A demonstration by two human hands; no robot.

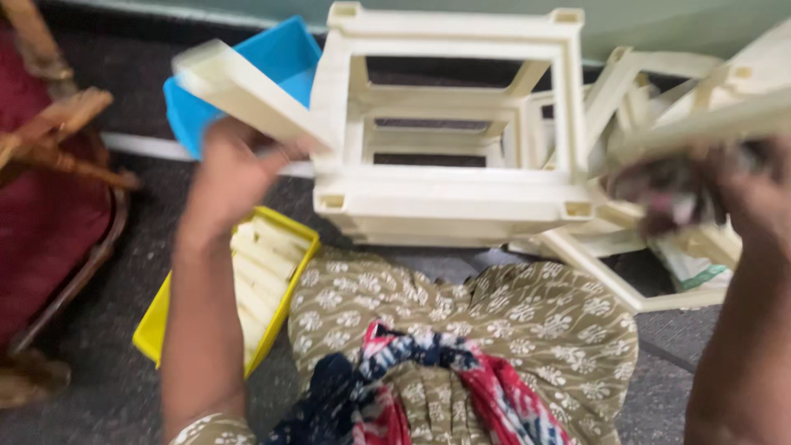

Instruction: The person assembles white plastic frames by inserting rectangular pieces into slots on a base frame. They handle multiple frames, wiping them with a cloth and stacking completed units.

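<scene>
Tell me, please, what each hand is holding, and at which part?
The left hand grips a cream plastic frame piece at its lower end. The right hand holds a dark crumpled cloth, bunched in the fingers.

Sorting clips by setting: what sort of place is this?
Probably a home or small workshop floor, used for assembly work: a cream plastic rack frame, a yellow tray of loose cream pieces, a carved wooden chair, dark speckled flooring.

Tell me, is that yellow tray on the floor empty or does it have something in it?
Filled. The yellow tray holds a row of cream plastic bars lying side by side, below the left hand.
</scene>
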